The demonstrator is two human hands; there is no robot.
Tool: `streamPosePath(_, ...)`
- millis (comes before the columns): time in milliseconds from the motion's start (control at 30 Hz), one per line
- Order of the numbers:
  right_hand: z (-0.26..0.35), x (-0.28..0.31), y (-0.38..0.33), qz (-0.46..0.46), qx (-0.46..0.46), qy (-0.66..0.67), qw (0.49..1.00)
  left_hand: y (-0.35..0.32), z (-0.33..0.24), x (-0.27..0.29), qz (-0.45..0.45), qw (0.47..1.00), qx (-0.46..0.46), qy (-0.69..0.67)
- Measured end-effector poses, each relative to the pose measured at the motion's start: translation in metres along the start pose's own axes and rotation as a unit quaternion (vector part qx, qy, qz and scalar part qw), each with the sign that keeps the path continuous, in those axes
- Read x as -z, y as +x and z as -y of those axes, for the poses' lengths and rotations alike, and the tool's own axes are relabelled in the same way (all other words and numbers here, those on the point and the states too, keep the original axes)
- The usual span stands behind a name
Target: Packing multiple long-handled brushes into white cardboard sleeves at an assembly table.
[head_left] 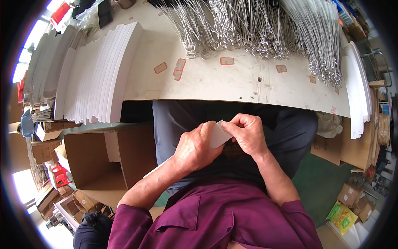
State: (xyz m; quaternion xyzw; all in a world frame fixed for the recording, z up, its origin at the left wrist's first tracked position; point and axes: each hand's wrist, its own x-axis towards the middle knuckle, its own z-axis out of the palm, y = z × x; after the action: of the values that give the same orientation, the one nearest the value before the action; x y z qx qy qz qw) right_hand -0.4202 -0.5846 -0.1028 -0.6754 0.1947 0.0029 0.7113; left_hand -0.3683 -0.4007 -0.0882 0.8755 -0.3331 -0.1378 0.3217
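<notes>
From where I stand, the left hand (pixel 195 145) grips the white box (pixel 218 136) firmly, while the right hand (pixel 247 132) pinches its end, which probably needs gentle, even finger pressure.

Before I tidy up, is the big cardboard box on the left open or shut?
Open: the cardboard box shows its inside walls.
</notes>
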Motion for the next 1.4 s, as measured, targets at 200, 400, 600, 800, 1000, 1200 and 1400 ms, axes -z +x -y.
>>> streamPosePath(200,0.001,0.003,0.001,0.025,0.003,-0.015,1.0,0.002,-0.002,0.004,0.022,0.999,0.008,-0.043)
streamPosePath(400,0.001,0.002,-0.001,0.022,0.02,-0.005,1.0,0.004,-0.006,0.01,0.045,0.996,0.03,-0.068)
streamPosePath(600,-0.001,0.0,-0.002,0.021,0.02,0.002,1.0,0.004,-0.005,0.01,0.039,0.997,0.02,-0.059)
streamPosePath(800,-0.001,-0.016,-0.015,-0.052,0.114,-0.072,0.99,0.004,-0.002,0.005,0.007,1.0,0.012,-0.027)
streamPosePath(1000,-0.016,-0.018,-0.032,-0.002,0.077,-0.003,0.997,0.006,-0.004,0.01,-0.038,0.998,0.01,-0.051)
streamPosePath(1200,-0.01,-0.022,-0.032,0.003,0.172,-0.11,0.979,0.005,-0.006,0.011,-0.036,0.998,0.008,-0.045)
streamPosePath(1400,-0.011,-0.032,-0.028,-0.019,0.229,-0.139,0.963,0.008,0.0,0.011,-0.044,0.998,-0.001,-0.046)
